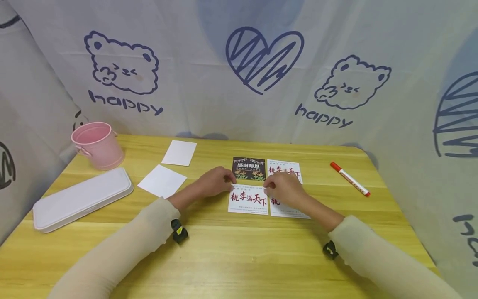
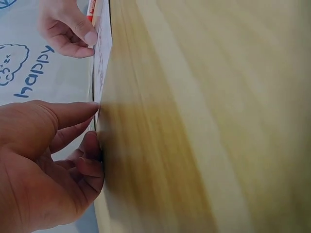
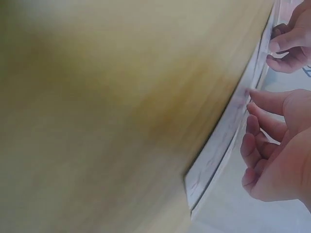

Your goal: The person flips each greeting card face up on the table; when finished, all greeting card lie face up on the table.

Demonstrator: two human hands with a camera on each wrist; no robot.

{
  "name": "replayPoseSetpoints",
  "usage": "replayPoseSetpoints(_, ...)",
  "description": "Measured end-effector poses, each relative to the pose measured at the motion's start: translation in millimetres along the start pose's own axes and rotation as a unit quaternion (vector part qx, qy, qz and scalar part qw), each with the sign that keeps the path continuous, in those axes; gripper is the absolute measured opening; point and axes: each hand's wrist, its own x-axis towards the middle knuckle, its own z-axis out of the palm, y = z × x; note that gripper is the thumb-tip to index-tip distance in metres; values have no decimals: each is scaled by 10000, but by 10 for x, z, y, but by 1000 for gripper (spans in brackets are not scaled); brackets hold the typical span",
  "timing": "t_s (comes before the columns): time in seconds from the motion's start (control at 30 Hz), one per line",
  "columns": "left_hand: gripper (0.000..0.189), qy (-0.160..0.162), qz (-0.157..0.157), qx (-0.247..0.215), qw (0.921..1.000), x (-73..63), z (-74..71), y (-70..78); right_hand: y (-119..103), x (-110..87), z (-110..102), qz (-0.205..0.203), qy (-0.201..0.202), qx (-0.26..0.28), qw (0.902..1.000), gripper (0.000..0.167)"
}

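A white card with red Chinese lettering point(image 1: 248, 200) lies on the wooden table, nearest me on the left of a two-by-two group. At its upper left corner, my left hand point(image 1: 216, 182) pinches it between thumb and finger. My right hand point(image 1: 285, 189) pinches the upper right corner and partly covers two matching cards, the upper right card point(image 1: 284, 165) and the lower right card point(image 1: 289, 211). Just beyond the held card is a dark card with flowers point(image 1: 249, 168), its lettering upside down. In the left wrist view, thumb and fingertips of my left hand point(image 2: 53, 160) meet the card's edge.
Two blank white cards, one farther back point(image 1: 179, 153) and one nearer point(image 1: 162, 181), lie left of the group. A pink bucket point(image 1: 98, 147) and a white case point(image 1: 83, 200) stand at the left. A red and white marker point(image 1: 349, 179) lies at right. Printed cloth point(image 1: 194, 83) hangs behind the table.
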Motion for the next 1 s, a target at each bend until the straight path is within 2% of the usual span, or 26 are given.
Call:
replayPoseSetpoints(0.1,17,64,-11,-96,9999,-9,-65,-16,-25,32,-28,56,46,188,9998,12)
replayPoseSetpoints(0.17,20,165,-58,-150,9997,-23,-160,-47,-65,73,-62,121,38,476,9988,14)
replayPoseSetpoints(0.33,26,492,-301,-145,9982,-74,-529,-251,-275,313,-110,206,-262,1340,9904,24)
replayPoseSetpoints(0.5,31,808,-554,-174,9950,-135,-927,-582,-568,707,-49,25,-473,2025,9781,39)
replayPoseSetpoints(0.67,34,1013,-837,-275,9909,-69,-1173,-905,-812,1166,114,-84,-419,2599,9647,45)
replayPoseSetpoints(0.9,39,790,-1357,-489,9864,42,-1392,-1149,-1097,1805,429,-241,-207,2411,9700,44)
replayPoseSetpoints(1.0,39,776,-1551,-624,9829,140,-1439,-1226,-1198,2000,534,-70,-56,2516,9678,42)
